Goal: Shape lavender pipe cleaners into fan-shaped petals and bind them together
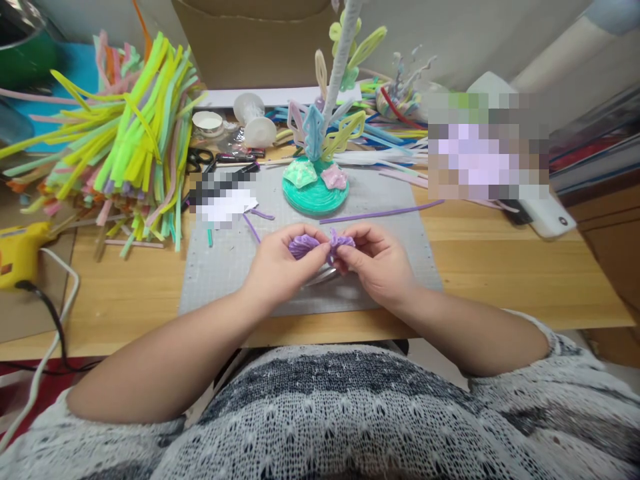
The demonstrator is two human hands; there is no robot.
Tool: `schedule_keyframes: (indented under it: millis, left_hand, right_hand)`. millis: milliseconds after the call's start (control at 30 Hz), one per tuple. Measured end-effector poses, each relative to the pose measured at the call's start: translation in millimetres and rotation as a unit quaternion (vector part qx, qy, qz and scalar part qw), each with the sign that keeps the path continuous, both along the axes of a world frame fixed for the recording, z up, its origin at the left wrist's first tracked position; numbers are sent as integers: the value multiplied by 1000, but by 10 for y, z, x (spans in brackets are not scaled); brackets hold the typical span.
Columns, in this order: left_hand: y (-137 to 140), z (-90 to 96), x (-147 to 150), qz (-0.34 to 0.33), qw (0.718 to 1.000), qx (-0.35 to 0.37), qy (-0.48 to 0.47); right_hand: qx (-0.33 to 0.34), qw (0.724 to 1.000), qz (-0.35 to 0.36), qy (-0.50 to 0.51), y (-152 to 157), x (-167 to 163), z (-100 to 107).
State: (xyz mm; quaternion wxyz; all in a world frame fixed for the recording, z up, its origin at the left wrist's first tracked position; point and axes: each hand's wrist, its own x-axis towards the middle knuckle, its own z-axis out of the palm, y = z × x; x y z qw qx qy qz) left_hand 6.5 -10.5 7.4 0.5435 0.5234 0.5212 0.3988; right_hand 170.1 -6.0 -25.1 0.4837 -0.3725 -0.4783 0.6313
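Observation:
Between my two hands is a purple pipe-cleaner piece (304, 246), ridged like a shell on its left side and smaller and bunched on its right. My left hand (286, 261) pinches its left part with thumb and fingers. At its right end, my right hand (379, 262) pinches it too, and the fingertips of both hands nearly meet. Under the hands, a shiny metal tool (320, 277) lies partly hidden on the grey cutting mat (400, 233). A loose purple pipe cleaner (380, 217) rests on the mat just beyond my hands.
A round green base (316, 201) carries pipe-cleaner shapes and a white-wrapped stem (340, 67). Bundled pipe cleaners (145, 127) fill the left side, with a yellow glue gun (23, 257) and its cord nearer me. Scissors (200, 160) and a white spool (254, 120) sit behind; a white device (545, 213) is right.

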Motion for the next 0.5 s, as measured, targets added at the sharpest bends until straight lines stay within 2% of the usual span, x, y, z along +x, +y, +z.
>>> schedule_keyframes:
  millis: [100,400,500]
  left_hand:
    - [1,-7,-7,-7,1000,3,-10]
    - [-9,7,-30,-24,998,49,42]
    - [-12,48,-45,-26,998,49,37]
  right_hand:
    - [2,1000,2,-1,-3,15,25]
    - [58,997,12,-57,29,67,60]
    - [39,996,12,-85,114,119,67]
